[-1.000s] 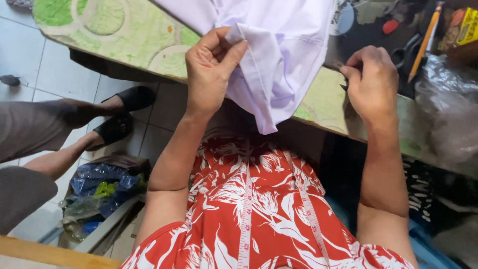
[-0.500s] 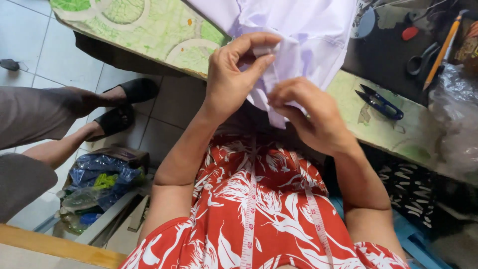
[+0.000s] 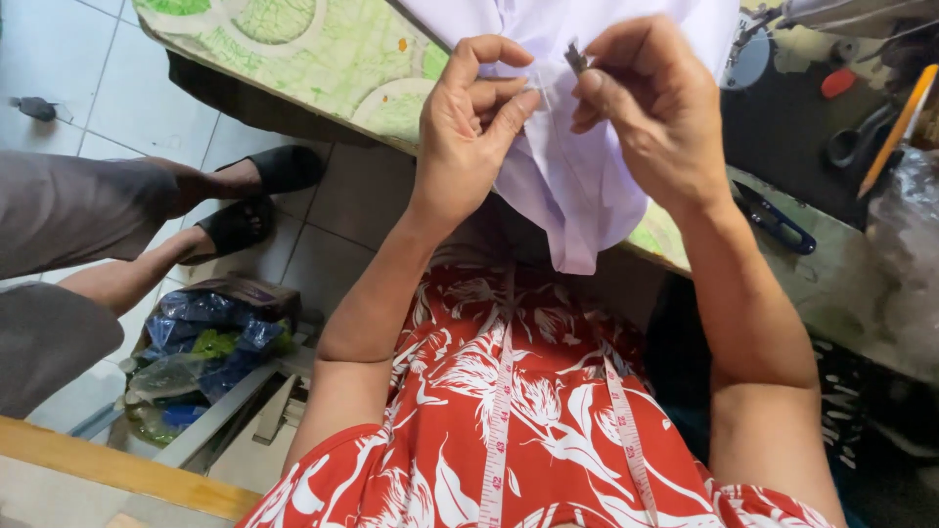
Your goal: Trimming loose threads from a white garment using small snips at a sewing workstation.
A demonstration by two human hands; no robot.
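My left hand (image 3: 474,122) pinched a fold of the white cloth (image 3: 587,176) tight. My right hand (image 3: 650,108) closed on a small metal snipper (image 3: 575,57) touching that fold.

The garment (image 3: 587,147) hangs over the near edge of the table (image 3: 323,59), with the left hand (image 3: 474,127) pinching it on one side and the right hand (image 3: 655,108) just beside it, holding a small metal tool (image 3: 575,57) against the cloth. A tape measure (image 3: 499,420) lies down the person's lap, below the hands. Right of the garment, thread snips (image 3: 778,220) lie on the table (scissors (image 3: 856,142) farther back). Left, another person's sandalled feet (image 3: 249,196) rest on the floor, a bag (image 3: 210,332) nearer.
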